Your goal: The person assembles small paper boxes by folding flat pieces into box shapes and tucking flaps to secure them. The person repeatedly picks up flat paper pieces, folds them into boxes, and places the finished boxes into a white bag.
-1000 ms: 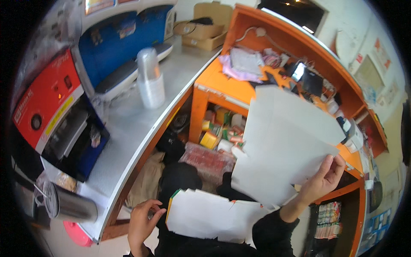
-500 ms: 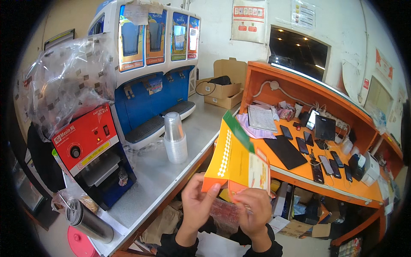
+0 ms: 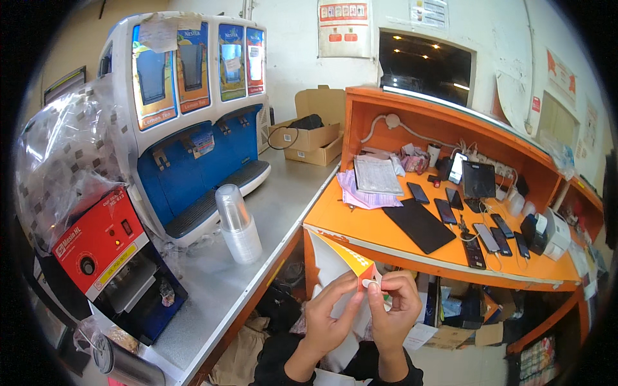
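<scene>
A partly folded paperboard food box (image 3: 348, 255), yellow and orange outside and white inside, is between my hands in front of the orange desk. My left hand (image 3: 329, 316) pinches its near corner with thumb and forefinger. On the other side of that corner, my right hand (image 3: 394, 307) is closed, its thumb pressing a small white tab against the orange edge. The box tilts away from me with its white inner side towards the left. My fingers hide part of its lower end.
Left of me, a metal counter (image 3: 207, 291) carries a red cup sealer (image 3: 96, 248), a drink dispenser (image 3: 193, 151), stacked plastic cups (image 3: 241, 241) and a steel tumbler (image 3: 125, 363). Several phones and a black folder (image 3: 420, 225) lie on the orange desk (image 3: 360, 225).
The box has turned and tipped, so its white inside shows instead of the wide yellow panel. My hands have come closer together at one corner. The view has shifted to the right.
</scene>
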The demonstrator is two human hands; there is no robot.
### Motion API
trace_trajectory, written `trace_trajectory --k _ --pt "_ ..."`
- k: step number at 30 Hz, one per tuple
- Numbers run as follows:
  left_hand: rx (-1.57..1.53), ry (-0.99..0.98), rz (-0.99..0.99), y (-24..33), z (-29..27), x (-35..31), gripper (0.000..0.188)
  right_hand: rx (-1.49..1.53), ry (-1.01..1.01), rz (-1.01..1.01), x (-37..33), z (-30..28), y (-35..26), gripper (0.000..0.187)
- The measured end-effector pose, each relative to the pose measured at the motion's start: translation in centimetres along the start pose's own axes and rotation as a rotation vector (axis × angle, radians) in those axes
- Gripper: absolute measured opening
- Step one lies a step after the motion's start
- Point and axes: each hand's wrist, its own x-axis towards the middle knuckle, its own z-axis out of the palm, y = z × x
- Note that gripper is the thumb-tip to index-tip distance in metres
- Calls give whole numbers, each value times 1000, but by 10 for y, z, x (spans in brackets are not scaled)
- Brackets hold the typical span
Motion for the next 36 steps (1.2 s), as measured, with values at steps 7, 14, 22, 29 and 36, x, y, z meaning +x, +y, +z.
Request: trace_trajectory --k 7,14,22,29,36 --pt "-226 -66 -168 0 -27 5 13 -146 -66 -105 -5 3 -6 11" --pt "-494 162 -272 -12 -26 6 17 -573 -203 -279 -23 27 -10 37" --pt "-496 76 -353 -14 -46 6 13 -373 -323 -233 -15 4 -6 40" --pt "-716 3 -317 -21 -64 7 13 -56 21 158 16 -19 14 30" --pt "-227 133 -200 -18 -55 19 25 -1 22 81 7 -18 17 13"
